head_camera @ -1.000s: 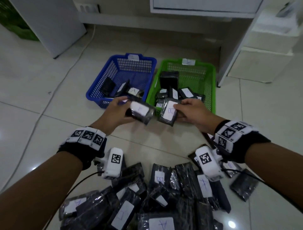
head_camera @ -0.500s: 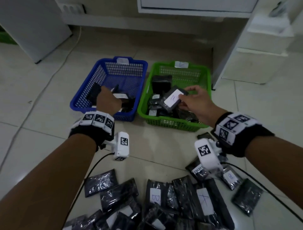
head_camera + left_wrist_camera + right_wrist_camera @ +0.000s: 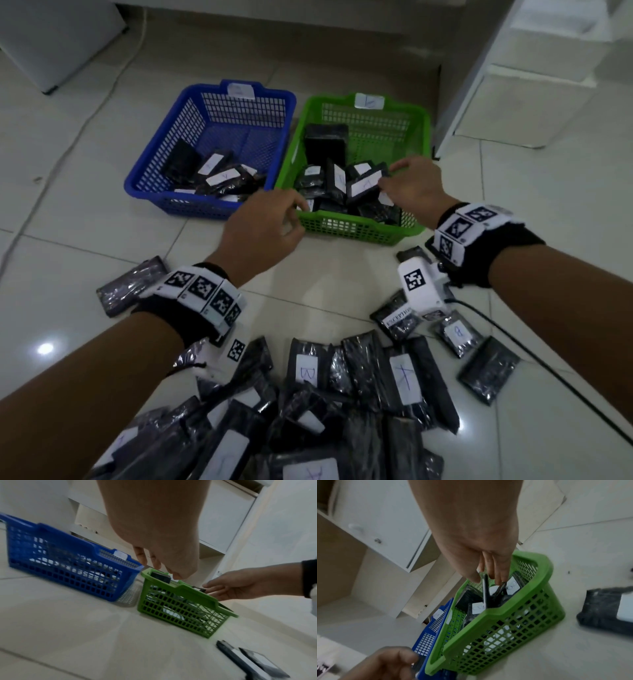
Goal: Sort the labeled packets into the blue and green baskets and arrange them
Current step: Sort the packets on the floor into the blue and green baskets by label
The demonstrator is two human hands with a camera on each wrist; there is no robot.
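Head view: the left hand point(image 3: 263, 229), a second ago holding a packet, now hangs loose and empty by the blue mesh plastic basket point(image 3: 161, 192), its delivery done. The right hand point(image 3: 412, 188) pinches a black white-labelled packet point(image 3: 364, 186) inside the green mesh plastic basket point(image 3: 359, 229). Floor packets read "B", "A", "EXCEPTION". Right wrist view: fingers point(image 3: 494, 573) grip the packet edge.

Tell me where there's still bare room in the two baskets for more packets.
The blue basket has open mesh along its far wall and right side; its packets bunch at the near left. The green basket is free at its far right corner; its near half is crowded, with the right hand pinching a packet there.
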